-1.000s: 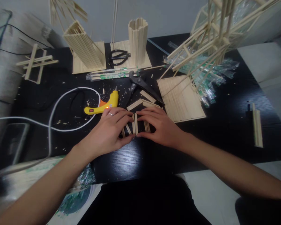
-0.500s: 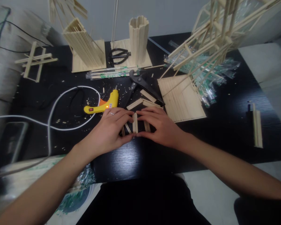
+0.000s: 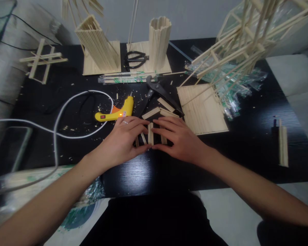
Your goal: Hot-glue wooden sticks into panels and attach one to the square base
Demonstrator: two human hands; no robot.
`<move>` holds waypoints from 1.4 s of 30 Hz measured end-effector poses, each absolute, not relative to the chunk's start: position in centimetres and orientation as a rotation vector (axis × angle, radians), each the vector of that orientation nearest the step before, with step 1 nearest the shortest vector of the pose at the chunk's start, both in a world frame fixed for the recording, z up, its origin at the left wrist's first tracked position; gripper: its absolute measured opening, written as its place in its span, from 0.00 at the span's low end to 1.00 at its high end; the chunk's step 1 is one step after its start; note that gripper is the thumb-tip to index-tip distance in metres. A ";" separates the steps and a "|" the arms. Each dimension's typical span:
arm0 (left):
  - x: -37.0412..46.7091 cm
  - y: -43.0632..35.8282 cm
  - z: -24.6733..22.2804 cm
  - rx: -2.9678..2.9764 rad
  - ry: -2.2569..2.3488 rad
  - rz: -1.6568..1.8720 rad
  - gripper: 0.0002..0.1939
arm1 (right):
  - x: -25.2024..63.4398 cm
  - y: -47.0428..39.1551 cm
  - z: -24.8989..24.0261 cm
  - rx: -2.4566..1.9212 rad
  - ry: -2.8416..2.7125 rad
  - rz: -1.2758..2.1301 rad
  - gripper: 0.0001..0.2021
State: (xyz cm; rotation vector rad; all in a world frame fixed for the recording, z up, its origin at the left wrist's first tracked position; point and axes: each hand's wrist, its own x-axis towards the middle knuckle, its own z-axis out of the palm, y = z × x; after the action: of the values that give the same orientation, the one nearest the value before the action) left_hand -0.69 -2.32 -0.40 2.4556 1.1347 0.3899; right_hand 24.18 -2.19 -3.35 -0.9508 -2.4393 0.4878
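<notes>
Short wooden sticks [image 3: 150,134] stand side by side between my two hands near the table's front edge. My left hand [image 3: 127,136] has its thumb and fingertips closed on their left side. From the right, my right hand [image 3: 178,138] pinches the same sticks with thumb and fingers. More short pieces show under both palms, partly hidden. Just beyond my hands lie loose short stick pieces [image 3: 151,113]. A yellow glue gun [image 3: 115,113] with a lit orange light rests beside my left hand, and black pliers [image 3: 160,91] lie behind the pieces.
Two stick towers [image 3: 99,44] on square bases stand at the back, with black-handled scissors [image 3: 136,60] between them. A large stick frame [image 3: 236,51] rises at the right on a base. A white cable [image 3: 56,136] loops at the left. Sticks [image 3: 283,145] lie far right.
The whole view has shifted slightly, so the table items appear a little further right. My hands keep nearly the same hold on the sticks.
</notes>
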 end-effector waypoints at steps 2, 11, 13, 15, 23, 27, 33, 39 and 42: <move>-0.7 -2.3 -0.4 2.455 1.136 0.401 0.14 | 24.2 -2.1 -3.4 -0.936 -2.438 0.482 0.21; -0.6 -2.3 -0.9 2.431 1.127 0.465 0.15 | 24.2 -2.1 -3.6 -0.938 -2.433 0.502 0.19; -0.6 -2.3 -1.0 2.419 1.121 0.483 0.16 | 24.2 -2.0 -3.6 -0.927 -2.429 0.497 0.19; -0.6 -2.2 -1.1 2.412 1.120 0.492 0.15 | 24.2 -2.0 -3.6 -0.920 -2.430 0.507 0.19; -0.8 -2.0 -1.1 2.402 1.105 0.467 0.15 | 24.2 -1.8 -4.0 -0.909 -2.384 0.509 0.20; -1.3 -1.8 -0.6 2.357 1.092 0.519 0.15 | 24.2 -1.6 -3.7 -0.848 -2.325 0.466 0.22; -1.3 -1.8 0.2 2.084 1.262 0.700 0.11 | 24.1 -2.2 -2.5 -0.790 -2.194 0.420 0.25; -0.8 -2.1 0.7 1.785 1.158 0.602 0.14 | 23.7 -3.1 -2.3 -0.752 -2.113 0.431 0.28; -0.8 -2.1 0.8 1.701 1.120 0.611 0.14 | 23.5 -3.3 -2.3 -0.729 -2.102 0.475 0.29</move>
State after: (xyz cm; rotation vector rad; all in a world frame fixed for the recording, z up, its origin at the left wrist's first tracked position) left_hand -0.75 -2.14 0.75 1.7005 1.1197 0.6114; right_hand 23.48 -3.27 -2.27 -0.7291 -2.1025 0.4745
